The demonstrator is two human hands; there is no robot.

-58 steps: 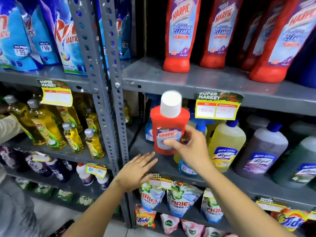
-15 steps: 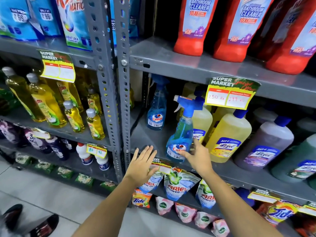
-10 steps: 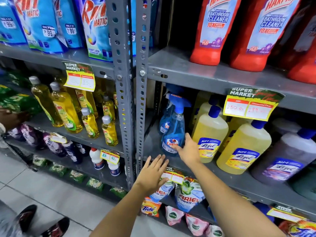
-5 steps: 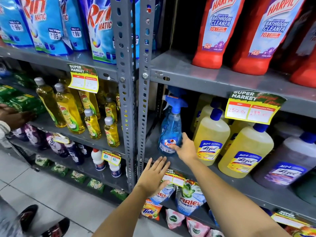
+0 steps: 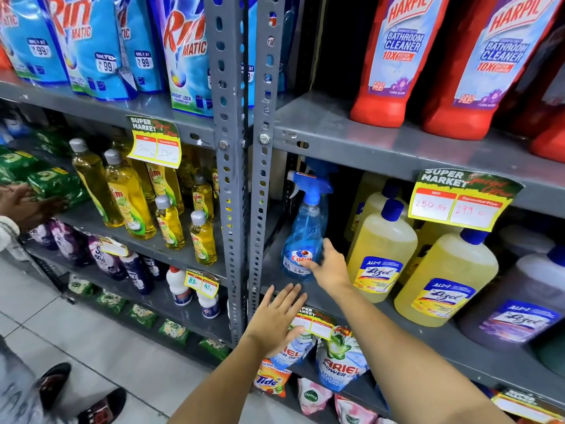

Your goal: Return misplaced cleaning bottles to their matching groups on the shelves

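Item: Colin spray bottle (image 5: 305,231), blue, trigger head; location: middle shelf (image 5: 397,316), far left of the right-hand bay, upright, just beside the upright post (image 5: 263,148) and near the yellow Lizol bottles (image 5: 380,255).

Right hand (image 5: 328,264): fingers loosely spread, fingertips touching the bottle's lower label; not closed round it.

Left hand (image 5: 276,319): open and flat against the shelf edge by a price tag (image 5: 315,324); holds nothing.

Step in hand, by judgement: final seating of the spray bottle in its place.

Next move calls for: release, then a scan for another stray; Harpic bathroom cleaner bottles (image 5: 397,56) stand on the shelf above.
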